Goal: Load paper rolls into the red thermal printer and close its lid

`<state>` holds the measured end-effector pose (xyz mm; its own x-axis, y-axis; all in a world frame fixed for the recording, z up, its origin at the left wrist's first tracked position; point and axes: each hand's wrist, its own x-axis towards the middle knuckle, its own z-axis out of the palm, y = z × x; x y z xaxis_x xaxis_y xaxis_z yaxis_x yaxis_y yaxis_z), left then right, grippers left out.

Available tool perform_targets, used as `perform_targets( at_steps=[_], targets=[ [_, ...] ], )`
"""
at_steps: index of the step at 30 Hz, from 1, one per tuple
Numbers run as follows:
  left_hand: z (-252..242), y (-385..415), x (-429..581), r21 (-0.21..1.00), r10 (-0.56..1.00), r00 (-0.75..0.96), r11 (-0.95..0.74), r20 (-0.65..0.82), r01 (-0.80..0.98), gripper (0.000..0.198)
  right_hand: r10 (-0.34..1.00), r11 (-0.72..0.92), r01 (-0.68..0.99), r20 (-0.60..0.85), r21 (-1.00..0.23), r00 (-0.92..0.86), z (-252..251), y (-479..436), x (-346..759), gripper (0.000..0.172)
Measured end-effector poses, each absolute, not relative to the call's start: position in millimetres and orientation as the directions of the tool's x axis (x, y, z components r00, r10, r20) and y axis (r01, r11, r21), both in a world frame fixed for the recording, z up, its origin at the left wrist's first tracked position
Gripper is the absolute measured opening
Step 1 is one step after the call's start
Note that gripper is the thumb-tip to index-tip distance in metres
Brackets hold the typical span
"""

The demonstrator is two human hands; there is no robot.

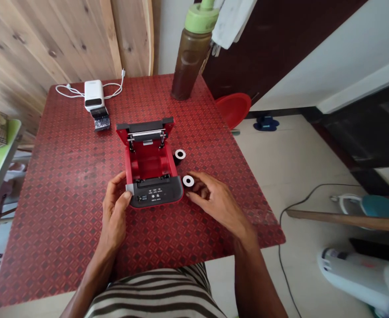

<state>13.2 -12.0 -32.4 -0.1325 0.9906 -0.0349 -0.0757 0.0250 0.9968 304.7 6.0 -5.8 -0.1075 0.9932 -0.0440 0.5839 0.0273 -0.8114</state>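
A red and black label printer sits on the table with its lid tilted up. The red compartment inside is bare, and a black panel with small buttons forms the front. My left hand holds the printer's front left corner, thumb on top and fingers along the side. Beside the front right corner, my right hand has thumb and fingers around a dark roll with a white ring-shaped end. A second similar roll rests against the printer's right side, just beyond, untouched.
The table has a red patterned top. At the back left lies a white device with a white cable and a dark strip in front. A tall bottle with a green lid stands at the back. Slippers lie on the floor.
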Motion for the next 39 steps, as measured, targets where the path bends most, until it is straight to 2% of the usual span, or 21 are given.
perform_targets(
  at_steps=[2,6,11,14,17,19,22,24,26,28,30,34,39],
  targets=[
    [-33,-12,13,0.996,0.991,-0.128,0.027,-0.038,-0.081,0.048,0.990,-0.022,0.555,-0.095,-0.831,-0.103,-1,8,317,0.040],
    [-34,-12,13,0.996,0.989,-0.146,0.025,-0.038,-0.089,0.049,1.000,0.005,0.568,0.008,-0.823,0.002,5,35,328,0.022],
    [-33,-12,14,0.992,0.990,-0.132,0.034,-0.051,-0.123,0.048,0.994,0.109,0.603,0.088,-0.790,-0.064,-11,86,301,0.028],
    [-31,-11,14,0.993,0.989,-0.135,0.039,-0.054,-0.113,0.048,0.991,0.130,0.603,0.100,-0.787,-0.083,-22,99,287,0.016],
    [-31,-12,13,0.994,0.988,-0.143,0.045,-0.059,-0.101,0.047,0.993,0.118,0.600,0.113,-0.791,-0.046,-21,95,287,0.015],
    [-32,-12,13,0.993,0.989,-0.138,0.046,-0.060,-0.105,0.048,0.993,0.094,0.574,0.116,-0.813,0.003,-10,85,296,0.014],
    [-31,-12,13,0.993,0.990,-0.131,0.048,-0.062,-0.104,0.048,0.991,0.064,0.428,0.108,-0.902,0.078,21,63,314,0.024],
    [-29,-12,14,0.994,0.990,-0.127,0.052,-0.064,-0.099,0.048,0.995,0.084,0.301,0.096,-0.950,0.023,48,48,325,0.030],
    [-28,-12,14,0.994,0.990,-0.126,0.059,-0.070,-0.090,0.048,0.983,0.094,0.193,0.060,-0.977,-0.176,73,39,330,0.031],
    [-26,-12,14,0.994,0.989,-0.125,0.070,-0.080,-0.080,0.048,0.925,0.116,0.197,0.034,-0.973,-0.378,90,40,325,0.031],
    [-25,-12,14,0.994,0.988,-0.124,0.082,-0.091,-0.069,0.050,0.880,0.204,0.344,0.017,-0.916,-0.476,96,48,307,0.029],
    [-20,-12,14,0.992,0.988,-0.114,0.097,-0.106,-0.081,0.051,0.869,0.424,0.640,0.088,-0.640,-0.488,86,69,256,0.017],
    [-12,-11,15,0.988,0.986,-0.105,0.123,-0.132,-0.089,0.054,0.877,0.469,0.826,0.048,-0.312,-0.479,73,74,213,0.012]
  ],
)
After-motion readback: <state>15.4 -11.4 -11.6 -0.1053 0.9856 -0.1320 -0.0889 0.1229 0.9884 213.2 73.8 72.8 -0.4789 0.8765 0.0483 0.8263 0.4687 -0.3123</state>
